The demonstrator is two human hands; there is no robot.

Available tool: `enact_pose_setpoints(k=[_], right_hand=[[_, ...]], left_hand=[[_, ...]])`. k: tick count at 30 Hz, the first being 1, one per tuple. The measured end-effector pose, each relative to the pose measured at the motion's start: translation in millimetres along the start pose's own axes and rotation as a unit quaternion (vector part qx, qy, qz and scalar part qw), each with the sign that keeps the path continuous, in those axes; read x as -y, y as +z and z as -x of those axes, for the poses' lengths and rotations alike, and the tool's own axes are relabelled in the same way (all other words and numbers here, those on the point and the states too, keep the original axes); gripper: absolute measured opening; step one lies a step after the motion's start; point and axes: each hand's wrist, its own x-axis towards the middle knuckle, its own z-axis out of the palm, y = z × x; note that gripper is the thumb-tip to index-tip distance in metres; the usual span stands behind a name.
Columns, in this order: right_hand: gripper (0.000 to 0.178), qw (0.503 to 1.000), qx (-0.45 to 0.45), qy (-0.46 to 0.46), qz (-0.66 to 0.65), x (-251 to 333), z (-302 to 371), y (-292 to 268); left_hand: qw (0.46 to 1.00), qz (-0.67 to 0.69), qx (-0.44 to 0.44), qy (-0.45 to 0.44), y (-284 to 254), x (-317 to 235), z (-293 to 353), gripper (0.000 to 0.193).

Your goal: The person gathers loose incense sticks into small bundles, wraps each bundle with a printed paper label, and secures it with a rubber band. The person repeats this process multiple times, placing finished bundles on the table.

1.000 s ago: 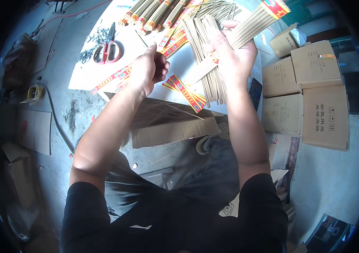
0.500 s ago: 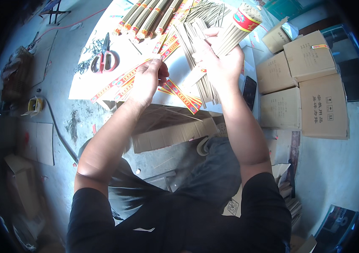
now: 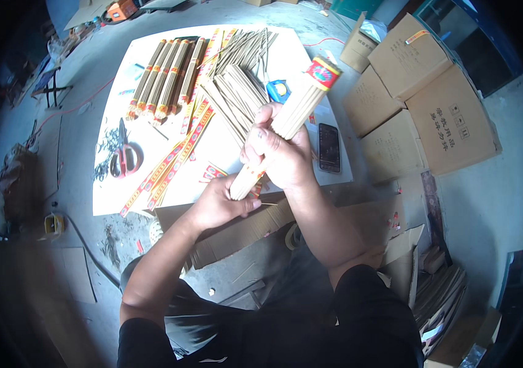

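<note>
Head view: the bundle of pale sticks is held slanted above the white worktop, its red and yellow capped end pointing up and away, its bare end down near the person's lap.

The likeliest slip, as I judge it, is the bundle fanning out. Only one end carries a wrapper, so the loose lower end could splay or shed sticks onto the cardboard below if the grip slackens. A tilt could also let single sticks slide out lengthwise. The dark phone lies just beside the hands on the worktop's edge and could be knocked off by a wide elbow move.

The right hand wraps the bundle's middle, its fingers curled closed around the sticks. The left hand is at the bare lower end, its fingers bent and closed on or against the stick tips; whether it pinches or only steadies them, I cannot tell.

Finished wrapped bundles, loose sticks, paper strips and red-handled scissors lie well apart on the worktop.
</note>
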Motion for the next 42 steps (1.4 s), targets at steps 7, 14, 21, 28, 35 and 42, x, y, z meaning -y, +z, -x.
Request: enact_pose_setpoints(k=[7, 14, 21, 28, 35, 42], right_hand=[[0.017, 0.987, -0.107, 0.055, -0.104, 33.9, -10.9, -27.3], [0.014, 0.987, -0.082, 0.073, -0.118, 37.0, -5.0, -50.4], [0.021, 0.982, -0.172, 0.042, -0.072, 41.7, -6.6, -53.4], [0.023, 0.983, -0.068, 0.052, -0.160, 49.0, 0.2, -68.4], [0.017, 0.970, -0.231, 0.062, 0.031, 48.8, -1.6, -58.6], [0.016, 0.985, -0.111, 0.096, -0.090, 55.4, 2.4, -67.3]], left_hand=[[0.982, -0.141, -0.112, -0.055, 32.3, 15.8, 7.9, 0.019], [0.979, -0.113, 0.007, -0.170, 31.1, 9.3, 1.9, 0.019], [0.964, -0.220, -0.120, -0.092, 55.9, 37.4, 6.4, 0.024], [0.974, -0.193, -0.066, -0.094, 53.8, 32.5, 11.5, 0.026], [0.957, -0.237, -0.149, -0.073, 69.6, 40.8, 12.1, 0.022], [0.983, -0.151, -0.057, -0.091, 65.9, 47.4, 21.1, 0.026]])
